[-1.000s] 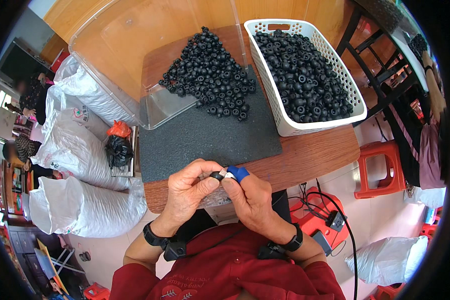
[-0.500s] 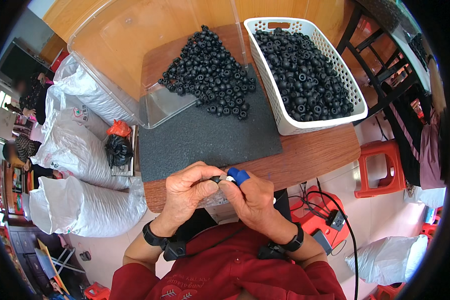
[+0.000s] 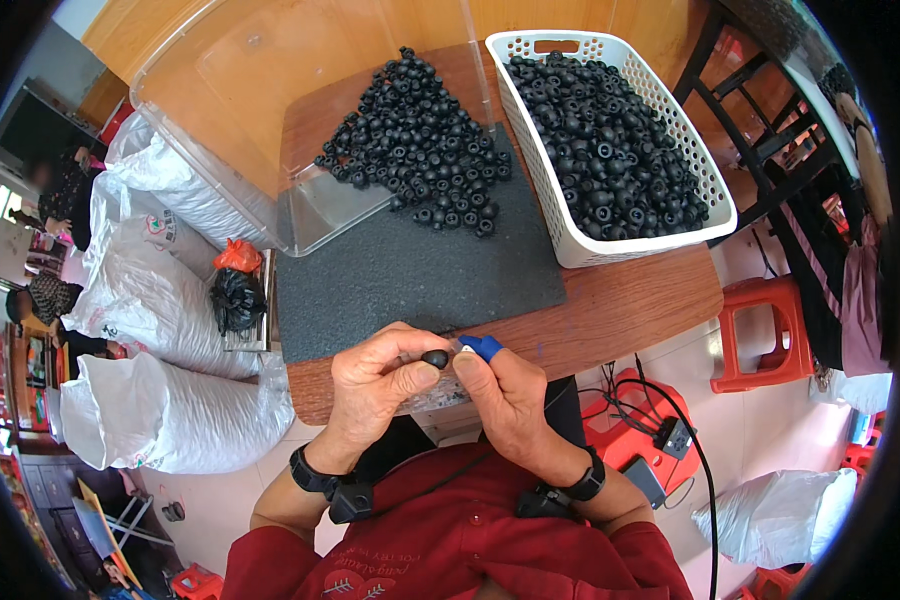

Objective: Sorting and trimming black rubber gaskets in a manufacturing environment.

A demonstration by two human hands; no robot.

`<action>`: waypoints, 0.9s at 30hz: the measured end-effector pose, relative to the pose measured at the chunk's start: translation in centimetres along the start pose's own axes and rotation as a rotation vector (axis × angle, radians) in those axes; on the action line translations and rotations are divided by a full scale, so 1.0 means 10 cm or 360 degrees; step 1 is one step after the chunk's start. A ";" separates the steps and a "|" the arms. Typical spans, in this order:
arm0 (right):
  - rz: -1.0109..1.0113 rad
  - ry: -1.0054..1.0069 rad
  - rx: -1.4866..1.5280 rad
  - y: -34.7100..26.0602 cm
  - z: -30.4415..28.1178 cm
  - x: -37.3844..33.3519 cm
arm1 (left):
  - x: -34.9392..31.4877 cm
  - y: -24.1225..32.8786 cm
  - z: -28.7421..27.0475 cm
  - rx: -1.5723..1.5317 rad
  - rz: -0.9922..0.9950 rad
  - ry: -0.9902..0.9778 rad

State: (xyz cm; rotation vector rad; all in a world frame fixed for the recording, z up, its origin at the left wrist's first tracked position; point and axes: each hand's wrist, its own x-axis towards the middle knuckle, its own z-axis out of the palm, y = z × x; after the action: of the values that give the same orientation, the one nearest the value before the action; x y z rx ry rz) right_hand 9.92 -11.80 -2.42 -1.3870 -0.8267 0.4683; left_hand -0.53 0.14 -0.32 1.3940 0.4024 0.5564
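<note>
By the brown worktop's (image 3: 650, 305) near edge, the left hand (image 3: 368, 388) pinches a black bead (image 3: 435, 357), the right hand's (image 3: 508, 400) grip narrowed on a small white piece (image 3: 467, 349).

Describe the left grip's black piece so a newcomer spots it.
Find the brown wooden table. By its near edge, the person's left grip pinches one small round black piece. Unlike its piled black lookalikes, it is held singly.

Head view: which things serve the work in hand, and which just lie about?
Likely work: small round black piece in the left hand; blue finger covering on the right hand; white perforated plastic basket.

Apparently lying about: red plastic stool; knotted black plastic bag.
</note>
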 end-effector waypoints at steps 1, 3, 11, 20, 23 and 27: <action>-0.0001 0.0003 -0.0002 0.00 0.00 0.00 | 0.00 0.02 0.01 0.0096 0.0028 -0.0010; 0.0178 -0.0057 0.0178 0.02 -0.01 -0.01 | 0.01 0.04 0.02 0.0192 0.0057 -0.0022; 0.0382 -0.0069 0.0453 -0.02 0.01 -0.03 | -0.01 -0.02 0.02 0.0398 0.0274 -0.0080; 0.0301 -0.0013 0.0309 0.06 0.00 -0.04 | 0.02 -0.09 -0.03 0.0337 0.0229 -0.0091; 0.0246 -0.0023 0.0283 0.02 -0.01 -0.01 | 0.03 -0.03 0.00 0.0344 0.0157 -0.0040; 0.0280 0.0000 0.0360 0.11 0.02 -0.03 | 0.08 0.03 0.04 0.0549 0.0354 -0.0107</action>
State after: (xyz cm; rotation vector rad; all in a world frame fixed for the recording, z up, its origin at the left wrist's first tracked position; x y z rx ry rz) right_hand 9.79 -11.68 -3.53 -1.2540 -0.6326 0.6769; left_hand 0.31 0.33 0.11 1.7989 0.2992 0.6397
